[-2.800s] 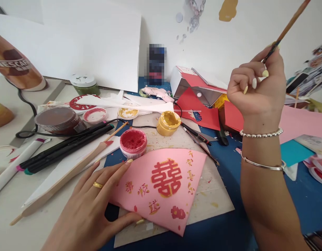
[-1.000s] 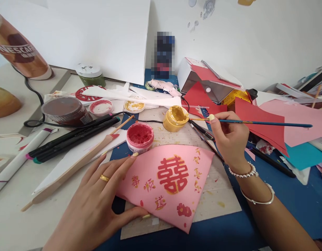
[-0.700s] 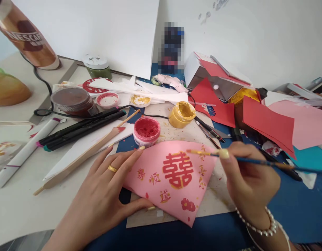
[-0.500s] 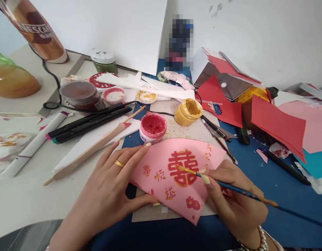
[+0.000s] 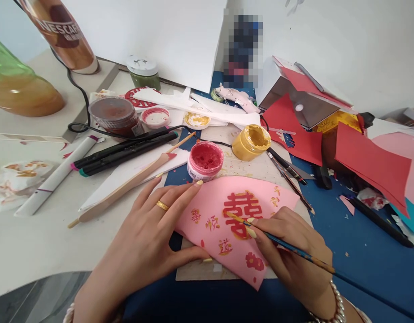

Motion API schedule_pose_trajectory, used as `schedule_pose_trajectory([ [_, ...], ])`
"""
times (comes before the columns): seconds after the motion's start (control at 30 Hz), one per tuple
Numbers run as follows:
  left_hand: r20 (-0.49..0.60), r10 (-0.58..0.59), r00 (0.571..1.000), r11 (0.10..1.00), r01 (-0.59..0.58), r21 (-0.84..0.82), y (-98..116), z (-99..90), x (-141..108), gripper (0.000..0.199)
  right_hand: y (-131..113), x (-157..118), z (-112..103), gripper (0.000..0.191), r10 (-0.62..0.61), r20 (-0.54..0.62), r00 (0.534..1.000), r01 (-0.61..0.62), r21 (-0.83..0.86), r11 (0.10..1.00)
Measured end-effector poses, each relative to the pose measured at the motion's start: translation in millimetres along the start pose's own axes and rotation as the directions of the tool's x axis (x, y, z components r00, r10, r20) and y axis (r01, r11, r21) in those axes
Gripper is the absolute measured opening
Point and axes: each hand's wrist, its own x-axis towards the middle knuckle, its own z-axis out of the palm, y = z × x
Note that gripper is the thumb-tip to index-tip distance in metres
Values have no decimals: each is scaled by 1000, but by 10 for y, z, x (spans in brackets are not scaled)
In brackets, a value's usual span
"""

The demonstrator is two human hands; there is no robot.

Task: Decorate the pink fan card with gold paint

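Observation:
A pink fan-shaped paper [image 5: 202, 195] lies in front of me, painted with a large red double character [image 5: 243, 208] edged in gold, smaller characters and a red flower. My left hand [image 5: 149, 237], wearing a gold ring, rests spread along the paper's left side, fingertips and thumb at its edges. Closed in a pinch, my right hand [image 5: 294, 251] holds a thin blue paintbrush [image 5: 294, 252]. The yellow-coated bristles meet the left part of the big character. Just behind the paper stand an open red paint jar [image 5: 206, 163] and an open yellow paint jar [image 5: 251, 143].
Black markers [image 5: 126, 154], a white marker [image 5: 57, 179] and a wooden stick [image 5: 122, 190] lie left. Behind are jar lids [image 5: 196, 120] and a brown jar [image 5: 114, 116]. Red paper [image 5: 371, 161], brushes [image 5: 290, 181] and a black pen [image 5: 378, 222] are at right.
The brush tip has shifted left across the large character to its left edge, my right hand moving with it. My left hand stays on the paper. The whole view has shifted slightly.

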Motion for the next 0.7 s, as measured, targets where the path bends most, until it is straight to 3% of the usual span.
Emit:
schedule_pose_trajectory([
  [0.7, -21, 23, 1000, 1000, -24, -4, 0, -2, 7, 92, 23, -37, 16, 7, -10, 45, 999, 11, -31, 999],
])
